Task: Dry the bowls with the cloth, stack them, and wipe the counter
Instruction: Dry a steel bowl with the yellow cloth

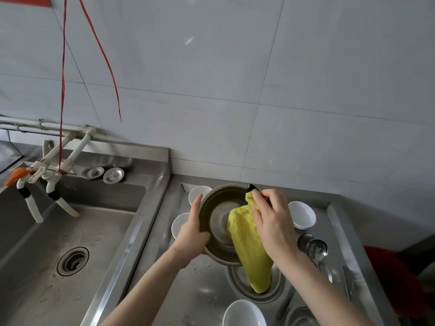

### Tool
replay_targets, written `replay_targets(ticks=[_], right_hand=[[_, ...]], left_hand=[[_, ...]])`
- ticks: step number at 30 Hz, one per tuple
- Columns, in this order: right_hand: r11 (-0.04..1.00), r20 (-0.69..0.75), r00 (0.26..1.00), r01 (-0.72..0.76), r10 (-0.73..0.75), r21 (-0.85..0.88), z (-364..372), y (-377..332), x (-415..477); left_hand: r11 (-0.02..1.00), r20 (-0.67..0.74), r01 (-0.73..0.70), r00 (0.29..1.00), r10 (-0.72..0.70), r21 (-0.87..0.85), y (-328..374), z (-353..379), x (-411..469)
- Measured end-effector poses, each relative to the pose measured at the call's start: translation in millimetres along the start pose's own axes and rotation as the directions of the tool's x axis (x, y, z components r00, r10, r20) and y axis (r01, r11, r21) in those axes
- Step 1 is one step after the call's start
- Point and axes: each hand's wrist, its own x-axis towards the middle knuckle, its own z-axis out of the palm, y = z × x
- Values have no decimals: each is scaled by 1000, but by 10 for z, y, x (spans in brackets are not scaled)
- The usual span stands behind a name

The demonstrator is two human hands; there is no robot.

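Observation:
My left hand [191,231] grips the left rim of a steel bowl [217,217], tilted up above the counter with its inside facing me. My right hand [273,220] grips a yellow-green cloth [249,250] at the bowl's right rim; the cloth hangs down across the bowl's inside and below it. Under the cloth's end a second steel bowl [237,281] sits on the steel counter [197,292]. White bowls stand around: one behind the held bowl [196,192], one at its left [179,223], one at the right [303,214] and one near the front [244,314].
A steel sink [70,243] with a drain [73,261] lies to the left, with white taps [54,191] over its back. Two metal lids [113,175] rest on the sink's back ledge. A steel ladle [316,249] lies at the right. A tiled wall stands behind.

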Motion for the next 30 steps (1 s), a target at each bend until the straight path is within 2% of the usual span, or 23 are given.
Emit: replay_targets(ticks=[4, 7, 11, 16, 18, 22, 25, 27, 30], right_hand=[[995, 67, 992, 103, -104, 14, -7, -98, -15], [976, 188, 958, 210, -218, 61, 13, -185, -52], [982, 424, 891, 105, -163, 156, 80, -116, -124], [985, 501, 858, 162, -115, -52, 26, 1, -257], [978, 538, 832, 198, -133, -63, 10, 13, -289], [962, 620, 748, 271, -237, 41, 39, -101, -238], [955, 663, 692, 266, -286, 134, 84, -201, -122], [961, 658, 707, 260, -257, 96, 121, -205, -53], [974, 600, 783, 222, -160, -30, 168, -197, 7]], left_hand=[[999, 21, -33, 999, 33, -43, 41, 9, 7], [991, 57, -37, 997, 44, -127, 81, 34, 0], [969, 78, -10, 996, 31, -247, 117, 9, -11], [963, 53, -19, 998, 34, -268, 77, -91, -25], [959, 63, -28, 997, 47, -283, 65, -98, -35], [962, 111, -45, 991, 77, -268, 67, -46, -39], [969, 134, -65, 986, 99, -239, 72, -24, -16], [964, 133, -84, 984, 120, -251, 85, -39, 1], [962, 121, -109, 982, 143, -250, 143, -65, 14]])
